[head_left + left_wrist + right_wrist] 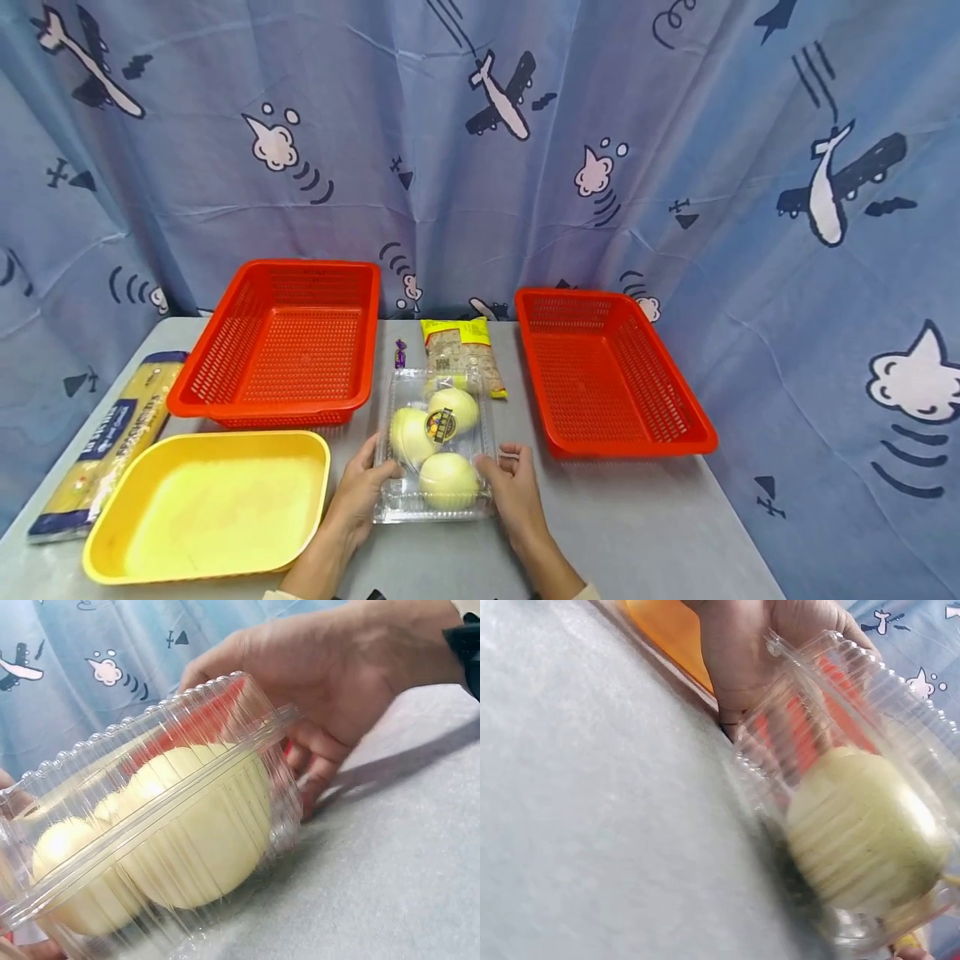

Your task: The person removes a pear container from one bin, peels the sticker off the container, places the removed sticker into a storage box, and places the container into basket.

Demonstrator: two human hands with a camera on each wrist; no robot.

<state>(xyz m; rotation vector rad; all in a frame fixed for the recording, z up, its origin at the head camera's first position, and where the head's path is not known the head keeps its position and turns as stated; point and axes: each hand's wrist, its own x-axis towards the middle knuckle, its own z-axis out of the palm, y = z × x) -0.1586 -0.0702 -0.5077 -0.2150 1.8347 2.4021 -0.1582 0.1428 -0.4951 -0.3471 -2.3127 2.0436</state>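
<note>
A clear plastic clamshell box (pixel 401 500) with three round pale yellow-green fruits (pixel 448 482) and a dark round sticker (pixel 440 425) sits between both hands at the middle front. My left hand (pixel 356 496) grips its left side, thumb over the edge. On the opposite side my right hand (pixel 517 496) holds it the same way. In the left wrist view the right hand (pixel 322 667) shows beyond the ribbed box wall, with the fruits (pixel 199 825) inside close over the table. The right wrist view has the left hand (pixel 742 652) at the box's far end.
Red baskets stand at back left (pixel 300 408) and right (pixel 555 433). A yellow basket (pixel 217 508) is left of the left hand, beside a long pasta pack (pixel 120 433). Behind the box lie a yellow-topped food bag (pixel 459 342) and a small purple wrapped candy (pixel 400 354). A curtain (pixel 450 208) hangs behind.
</note>
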